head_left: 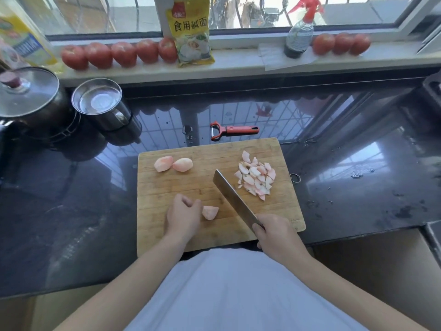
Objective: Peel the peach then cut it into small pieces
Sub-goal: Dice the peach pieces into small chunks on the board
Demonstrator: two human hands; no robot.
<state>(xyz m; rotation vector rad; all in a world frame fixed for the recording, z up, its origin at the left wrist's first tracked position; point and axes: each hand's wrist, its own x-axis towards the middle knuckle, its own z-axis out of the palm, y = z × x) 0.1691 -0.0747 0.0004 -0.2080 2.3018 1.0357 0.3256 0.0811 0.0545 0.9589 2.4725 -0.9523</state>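
With your left hand [183, 214] pinching the peach wedge [210, 212] and right hand [274, 232] gripping the cleaver [232, 199], tuck fingertips, slice toward 3 o'clock.

Along the windowsill [238, 64]: tomatoes [119, 54] left of a yellow packet [192, 32], spray bottle [299, 32] and three more tomatoes [341, 43] to its right. Below the sill's left end, on the dark table [358, 139]: lidded pot [31, 96], steel cup [101, 103].

left hand [182, 217] steadies a peach wedge [210, 212] on the cutting board [191, 185]. right hand [274, 232] grips the cleaver [232, 199] beside it.
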